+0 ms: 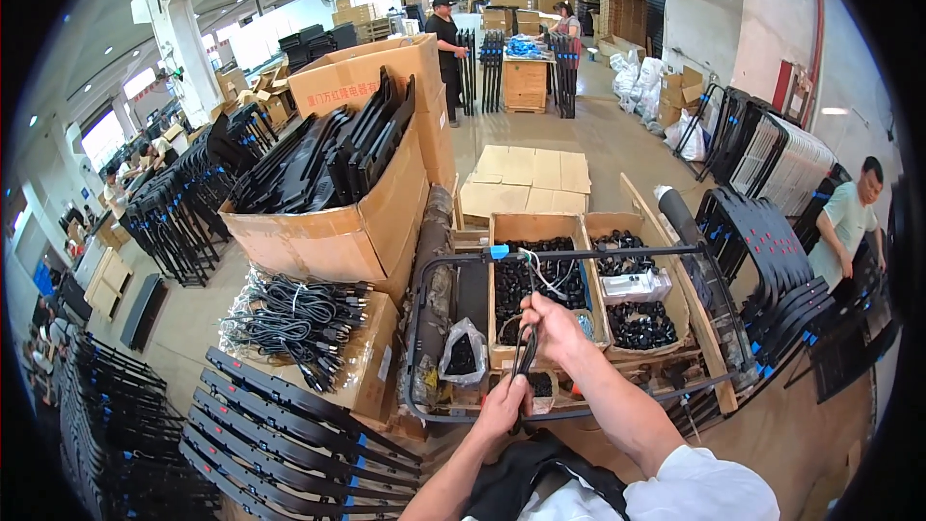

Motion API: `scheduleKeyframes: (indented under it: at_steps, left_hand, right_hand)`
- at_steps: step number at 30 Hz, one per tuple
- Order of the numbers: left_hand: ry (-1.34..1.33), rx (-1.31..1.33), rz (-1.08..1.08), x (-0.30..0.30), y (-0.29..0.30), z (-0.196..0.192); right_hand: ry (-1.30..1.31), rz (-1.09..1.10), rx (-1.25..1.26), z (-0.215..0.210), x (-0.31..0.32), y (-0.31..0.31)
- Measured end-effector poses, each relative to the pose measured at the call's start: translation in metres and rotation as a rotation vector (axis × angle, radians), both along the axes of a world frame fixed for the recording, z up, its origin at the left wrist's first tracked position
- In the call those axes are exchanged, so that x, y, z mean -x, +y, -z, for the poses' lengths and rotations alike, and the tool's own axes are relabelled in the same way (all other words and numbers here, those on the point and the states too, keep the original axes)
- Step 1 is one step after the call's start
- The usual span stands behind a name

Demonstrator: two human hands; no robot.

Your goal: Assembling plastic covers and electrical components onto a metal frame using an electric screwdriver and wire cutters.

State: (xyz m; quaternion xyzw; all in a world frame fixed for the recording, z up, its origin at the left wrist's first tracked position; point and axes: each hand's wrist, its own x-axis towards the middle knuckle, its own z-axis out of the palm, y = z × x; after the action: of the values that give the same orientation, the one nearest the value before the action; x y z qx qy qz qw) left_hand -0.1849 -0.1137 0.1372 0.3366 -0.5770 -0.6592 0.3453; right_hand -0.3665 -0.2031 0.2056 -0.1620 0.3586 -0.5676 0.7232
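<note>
Both my hands are closed on a black cable [527, 355] in front of my body. My left hand [503, 407] grips its lower part. Above and to the right, my right hand [554, 330] pinches the upper part, where the cable looks folded into a bundle. A black tubular frame [617, 253] with a blue clip [499, 252] lies around the work spot. Beyond my hands, an open box [497, 227] holds many small black parts, and white wires [548, 275] lie over it. Beside it stands a second divided box [588, 222] with similar parts.
At left, a heap of black cables [294, 323] rests on a carton, below a large carton [318, 241] of black panels. Stacked black frames [280, 434] stand lower left. A person [849, 227] works at right by more frames [762, 241]; two others stand at the back. Flattened cardboard [529, 174] lies ahead.
</note>
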Motion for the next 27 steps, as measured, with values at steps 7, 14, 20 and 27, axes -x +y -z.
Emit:
scheduleKeyframes:
  at_steps: [7,14,20,27]
  left_hand:
    - [0.009,-0.215,-0.030,0.008,0.009,-0.010]
    - [-0.273,-0.171,0.002,-0.005,0.038,-0.027]
    - [-0.391,-0.029,-0.071,-0.014,0.082,-0.008]
    - [-0.706,0.388,-0.177,-0.028,0.087,-0.064]
  right_hand:
    - [-0.028,0.259,-0.085,-0.011,0.042,-0.052]
    - [0.010,0.481,-0.062,-0.027,0.114,-0.094]
    - [0.190,0.151,0.219,-0.058,0.093,-0.059]
    - [-0.023,-0.209,0.295,-0.091,0.057,0.045]
